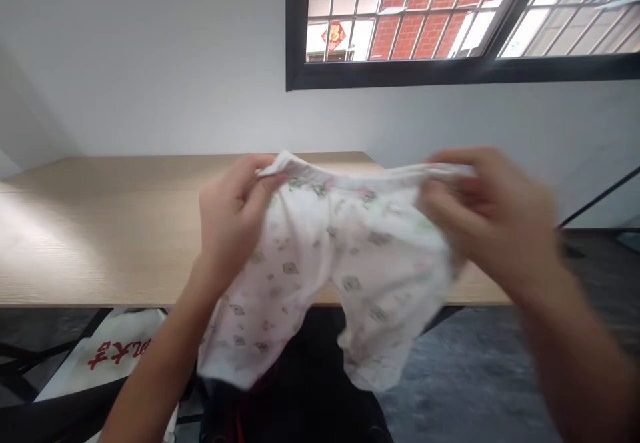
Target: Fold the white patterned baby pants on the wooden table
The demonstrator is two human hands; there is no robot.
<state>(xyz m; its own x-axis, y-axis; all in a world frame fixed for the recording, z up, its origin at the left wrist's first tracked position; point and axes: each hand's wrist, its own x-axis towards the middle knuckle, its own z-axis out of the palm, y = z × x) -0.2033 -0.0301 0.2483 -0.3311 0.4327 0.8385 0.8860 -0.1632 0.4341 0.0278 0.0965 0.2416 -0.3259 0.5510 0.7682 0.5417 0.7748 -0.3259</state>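
A small pair of white pants [330, 229] with a printed pattern of diamonds, pink spots and green sprigs hangs in the air before me. Its waistband is stretched between my two hands, and both legs dangle below the table's front edge. My left hand [235, 209] pinches the waistband's left corner between thumb and fingers. At the opposite end, my right hand [490, 209] is closed on the waistband, blurred by motion. The lower parts of the pants are smeared too.
A light wooden table [110, 229] stands against the white wall, under a dark-framed barred window [390, 73]. Below its front edge at left lies a white cloth item [120, 349] with red characters. Grey floor [465, 376] shows at right.
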